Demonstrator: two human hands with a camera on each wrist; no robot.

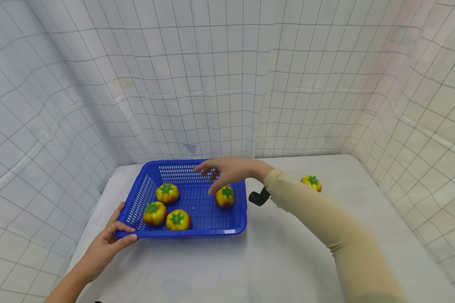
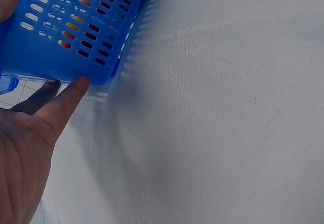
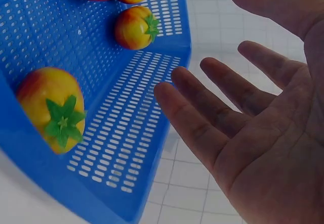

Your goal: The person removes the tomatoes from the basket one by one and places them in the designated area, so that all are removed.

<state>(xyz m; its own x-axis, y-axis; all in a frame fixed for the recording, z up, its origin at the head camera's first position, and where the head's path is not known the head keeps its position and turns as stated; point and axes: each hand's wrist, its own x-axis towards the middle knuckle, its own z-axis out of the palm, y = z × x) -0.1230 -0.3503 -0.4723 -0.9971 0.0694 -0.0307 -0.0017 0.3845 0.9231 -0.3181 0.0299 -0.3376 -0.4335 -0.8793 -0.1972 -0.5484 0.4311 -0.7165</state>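
Observation:
A blue plastic basket with slotted walls stands on the white-covered table, holding several round yellow-and-red tomato-like fruits with green star-shaped tops. At its near left corner my left hand grips the rim; the left wrist view shows fingertips against the basket's outside. Over the basket's right part hovers my right hand, fingers loosely spread and holding nothing. Below it one such fruit lies by the right wall. In the right wrist view the palm is bare beside the slotted wall.
Another yellow-red fruit lies on the table to the right, partly behind the beige sleeve. A black object shows beside the right forearm. Grid-patterned white curtains enclose the table at the back and sides.

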